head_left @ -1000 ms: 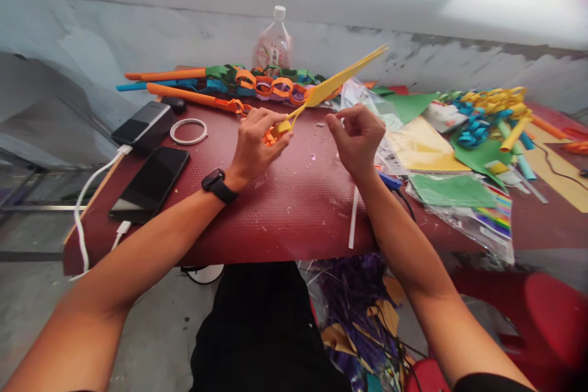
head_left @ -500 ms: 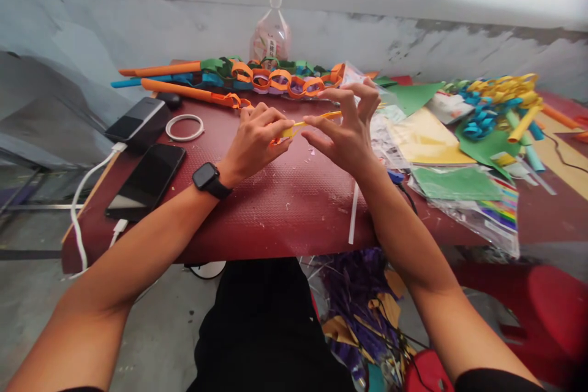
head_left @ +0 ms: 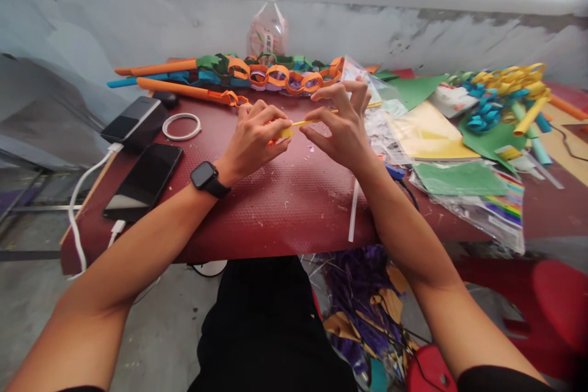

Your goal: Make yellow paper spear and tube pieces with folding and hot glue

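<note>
A thin yellow paper strip (head_left: 299, 124) stretches between my two hands above the table. My left hand (head_left: 258, 133), with a black watch at the wrist, pinches its left end; a bit of orange paper shows under those fingers. On the other side my right hand (head_left: 342, 125) has thumb and forefinger at the strip, the other fingers raised and bent. The strip runs on behind that hand towards the right. Just behind the hands lies an orange paper chain (head_left: 278, 76) beside green, blue and purple links. Orange rolled paper sticks (head_left: 179, 88) extend leftward from the chains.
The dark red table (head_left: 257, 220) carries a phone (head_left: 146, 182), a grey-black device (head_left: 133, 122) and a white ring (head_left: 182, 127) at left. A plastic bottle (head_left: 267, 27) stands behind. Green paper sheets (head_left: 459, 179) and yellow chains (head_left: 509, 81) lie right. Purple scraps (head_left: 353, 294) cover the floor.
The camera view has shifted slightly. My right hand has turned a little, and the yellow strip now lies straighter, its far part showing beyond the hand. My left hand keeps its pinch.
</note>
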### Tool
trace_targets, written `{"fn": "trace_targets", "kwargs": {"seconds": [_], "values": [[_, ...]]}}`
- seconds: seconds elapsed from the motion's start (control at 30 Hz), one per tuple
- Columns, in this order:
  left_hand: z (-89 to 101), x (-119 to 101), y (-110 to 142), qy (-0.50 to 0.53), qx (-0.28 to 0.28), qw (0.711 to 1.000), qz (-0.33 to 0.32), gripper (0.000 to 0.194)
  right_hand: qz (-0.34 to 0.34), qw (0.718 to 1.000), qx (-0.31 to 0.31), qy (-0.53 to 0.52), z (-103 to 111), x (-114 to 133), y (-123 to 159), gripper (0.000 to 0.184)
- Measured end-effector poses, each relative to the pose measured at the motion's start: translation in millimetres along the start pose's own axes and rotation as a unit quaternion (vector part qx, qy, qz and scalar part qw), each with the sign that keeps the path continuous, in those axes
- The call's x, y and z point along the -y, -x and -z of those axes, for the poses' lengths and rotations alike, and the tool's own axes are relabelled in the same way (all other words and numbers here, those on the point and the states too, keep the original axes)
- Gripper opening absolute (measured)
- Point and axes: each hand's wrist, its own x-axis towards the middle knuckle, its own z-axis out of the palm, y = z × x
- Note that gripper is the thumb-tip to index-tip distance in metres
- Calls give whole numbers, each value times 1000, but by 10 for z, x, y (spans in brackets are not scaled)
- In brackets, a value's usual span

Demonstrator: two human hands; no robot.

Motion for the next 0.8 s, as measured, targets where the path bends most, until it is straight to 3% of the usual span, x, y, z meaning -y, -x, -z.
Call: {"fn": "trace_targets", "kwargs": {"seconds": [0.2,0.4,0.6,0.8], "values": [[109,-223,-30,-115,62,991,-15,22,-9,999,35,-20,-4,23,6,22],[106,-341,-23,-149,89,985,-17,34,3,1000,19,-8,-9,66,21,17],[111,-382,-30,-167,98,981,-6,32,26,999,5,-21,-40,47,29,14],[136,-428,-48,-174,110,979,9,30,5,999,24,-44,-23,67,20,18]]}}
